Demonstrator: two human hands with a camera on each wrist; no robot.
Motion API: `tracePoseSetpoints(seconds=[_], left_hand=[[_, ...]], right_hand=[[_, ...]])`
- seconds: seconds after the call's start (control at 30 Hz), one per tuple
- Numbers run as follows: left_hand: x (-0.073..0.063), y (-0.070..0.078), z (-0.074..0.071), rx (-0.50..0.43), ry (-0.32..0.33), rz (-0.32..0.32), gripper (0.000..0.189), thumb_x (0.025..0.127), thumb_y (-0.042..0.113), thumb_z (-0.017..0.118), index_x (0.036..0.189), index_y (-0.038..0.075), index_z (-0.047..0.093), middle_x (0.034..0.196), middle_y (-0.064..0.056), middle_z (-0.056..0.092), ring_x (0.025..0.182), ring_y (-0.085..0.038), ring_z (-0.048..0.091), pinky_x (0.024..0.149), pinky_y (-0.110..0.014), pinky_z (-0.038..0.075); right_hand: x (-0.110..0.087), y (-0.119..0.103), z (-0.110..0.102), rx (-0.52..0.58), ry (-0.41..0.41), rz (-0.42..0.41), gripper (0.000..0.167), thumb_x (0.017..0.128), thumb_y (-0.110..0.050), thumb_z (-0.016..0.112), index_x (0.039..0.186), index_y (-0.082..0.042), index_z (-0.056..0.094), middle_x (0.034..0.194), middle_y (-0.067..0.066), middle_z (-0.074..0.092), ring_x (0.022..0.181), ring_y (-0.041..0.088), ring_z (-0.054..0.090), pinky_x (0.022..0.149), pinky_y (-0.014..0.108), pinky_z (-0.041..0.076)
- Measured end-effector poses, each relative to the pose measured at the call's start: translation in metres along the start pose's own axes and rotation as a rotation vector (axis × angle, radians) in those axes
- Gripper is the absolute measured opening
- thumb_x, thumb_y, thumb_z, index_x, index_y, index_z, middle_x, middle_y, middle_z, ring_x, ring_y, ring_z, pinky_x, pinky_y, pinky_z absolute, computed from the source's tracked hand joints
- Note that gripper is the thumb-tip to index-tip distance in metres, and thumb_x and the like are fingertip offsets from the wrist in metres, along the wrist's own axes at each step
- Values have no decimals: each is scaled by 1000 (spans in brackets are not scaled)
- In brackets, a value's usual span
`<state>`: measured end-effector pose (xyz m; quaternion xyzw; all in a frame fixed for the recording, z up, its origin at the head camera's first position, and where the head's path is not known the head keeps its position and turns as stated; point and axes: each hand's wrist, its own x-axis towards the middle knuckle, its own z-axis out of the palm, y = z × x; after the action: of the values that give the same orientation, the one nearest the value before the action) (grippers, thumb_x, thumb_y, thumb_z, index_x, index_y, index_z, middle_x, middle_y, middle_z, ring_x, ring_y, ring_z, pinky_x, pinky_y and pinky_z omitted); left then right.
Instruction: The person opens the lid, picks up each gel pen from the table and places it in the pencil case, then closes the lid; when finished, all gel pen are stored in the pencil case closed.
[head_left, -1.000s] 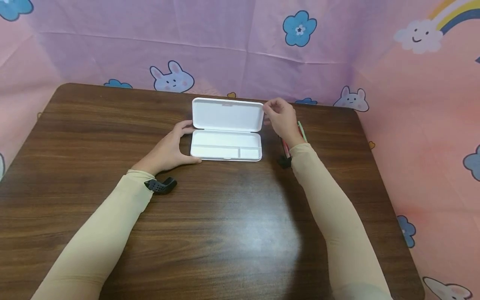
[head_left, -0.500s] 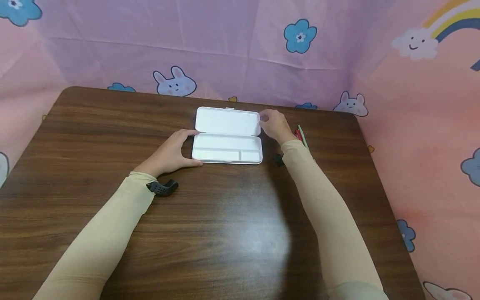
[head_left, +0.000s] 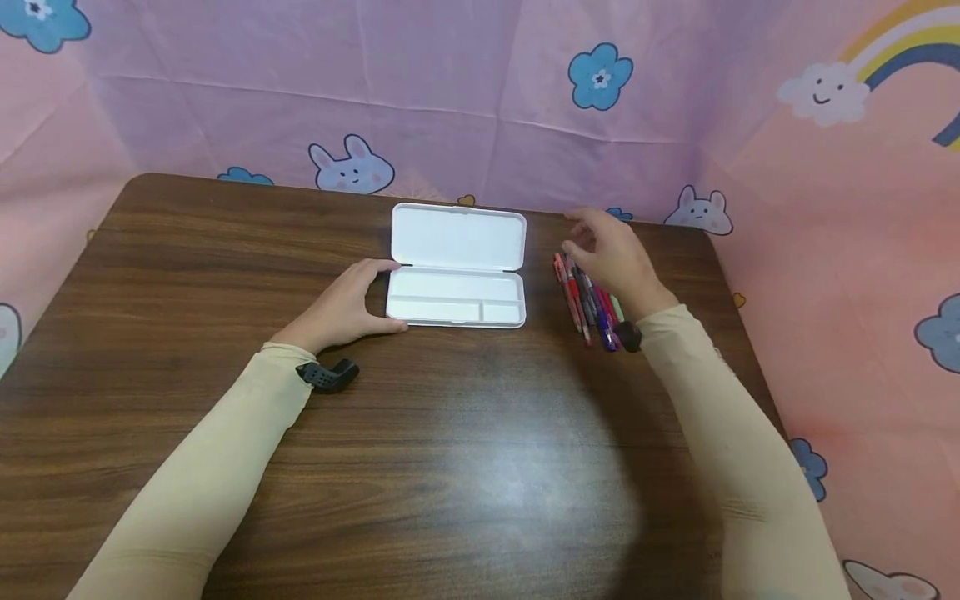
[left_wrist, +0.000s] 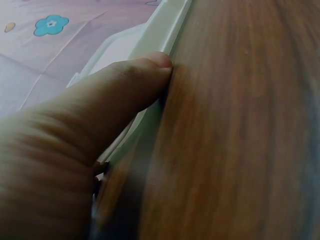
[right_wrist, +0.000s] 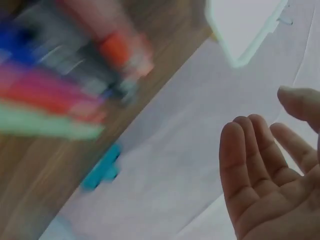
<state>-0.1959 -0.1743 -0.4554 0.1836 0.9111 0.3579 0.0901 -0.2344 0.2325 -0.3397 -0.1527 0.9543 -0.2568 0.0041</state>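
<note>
A white pencil case (head_left: 457, 284) lies on the table with its lid (head_left: 458, 237) raised toward the back. Inside its base, low walls mark off compartments. My left hand (head_left: 337, 310) holds the case by its left end, thumb along the front edge and fingers at the rear corner. Up close in the left wrist view, the thumb (left_wrist: 125, 82) presses the case's rim (left_wrist: 161, 30). To the right lies a bunch of pens (head_left: 580, 302) in several colours. Over their far end hovers my right hand (head_left: 613, 257), fingers loosely spread and holding nothing; the right wrist view shows its bare palm (right_wrist: 270, 195).
The brown wooden table (head_left: 420, 467) runs up to a patterned cloth (head_left: 450, 75) at the back and right. A black wrist strap (head_left: 327, 376) sits at my left cuff, and a dark round piece (head_left: 628, 336) at my right one.
My right hand has let go of the lid and moved right, over the pens, which now show more. The lid tipped back, then rose slightly. My left hand stays on the case.
</note>
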Motion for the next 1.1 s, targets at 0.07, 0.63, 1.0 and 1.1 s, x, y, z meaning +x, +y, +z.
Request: tracePoseSetpoints(seconds=[0.07, 0.63, 1.0, 1.1], left_hand=[[0, 0, -1, 0, 4, 0, 105, 77, 60, 86, 158, 15, 37, 162, -12, 35, 151, -35, 30, 119, -61, 30], [1, 0, 2, -3, 2, 10, 104, 77, 60, 86, 158, 15, 37, 162, -11, 35, 151, -35, 30, 119, -60, 30], [1, 0, 2, 11, 1, 12, 104, 78, 58, 86, 159, 15, 36, 163, -12, 34, 151, -36, 29, 119, -61, 30], [1, 0, 2, 14, 2, 13, 104, 79, 58, 85, 159, 15, 36, 163, -12, 34, 151, -36, 29, 119, -61, 30]], right_hand=[[-17, 15, -9, -20, 4, -5, 45, 101, -17, 67, 143, -4, 56, 120, 18, 66, 110, 33, 65, 98, 51, 53], [-88, 101, 1, 20, -199, 325, 45, 101, -34, 68, 133, -3, 62, 126, 21, 65, 112, 37, 61, 101, 58, 51], [-87, 95, 9, -36, -177, 324, 39, 101, -27, 66, 127, 2, 65, 117, 23, 67, 102, 36, 61, 91, 53, 54], [-86, 93, 9, -42, -184, 347, 38, 101, -27, 65, 127, 1, 65, 118, 22, 67, 102, 35, 61, 91, 53, 54]])
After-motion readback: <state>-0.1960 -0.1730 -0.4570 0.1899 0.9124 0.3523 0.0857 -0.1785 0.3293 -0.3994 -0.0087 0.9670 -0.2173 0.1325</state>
